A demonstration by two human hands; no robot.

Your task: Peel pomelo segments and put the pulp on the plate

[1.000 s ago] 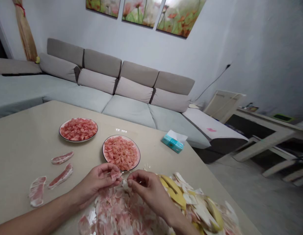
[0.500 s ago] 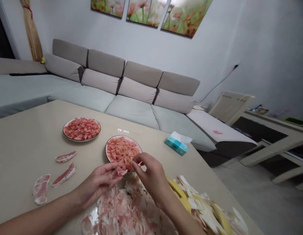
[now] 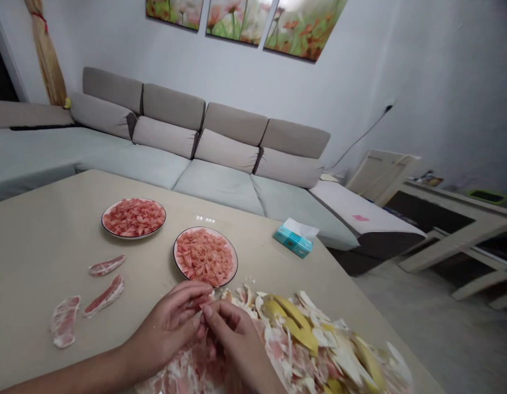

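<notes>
My left hand (image 3: 167, 328) and my right hand (image 3: 231, 339) meet low at the table's centre, fingertips pinched together on a small pink piece of what looks like pomelo flesh (image 3: 204, 300), mostly hidden by my fingers. Beneath them lies a heap of pale peeled membrane (image 3: 288, 353) mixed with yellow rind (image 3: 297, 328). Just beyond my fingers, a dark-rimmed white plate (image 3: 177, 262) holds pink pulp bits. A second plate (image 3: 109, 227) of pulp stands farther left. Several long membrane-covered segments (image 3: 106, 265) lie bare on the tabletop left of my left hand.
The beige tabletop (image 3: 44, 235) ends in an edge at the right. A teal tissue box (image 3: 294, 239) stands near that edge. Behind the table runs a long grey sectional sofa (image 3: 218, 189). A low pale table (image 3: 450, 230) stands at the right.
My right hand has come back from above the near plate and now meets my left hand's fingers, lower over the heap. The camera view has shifted slightly.
</notes>
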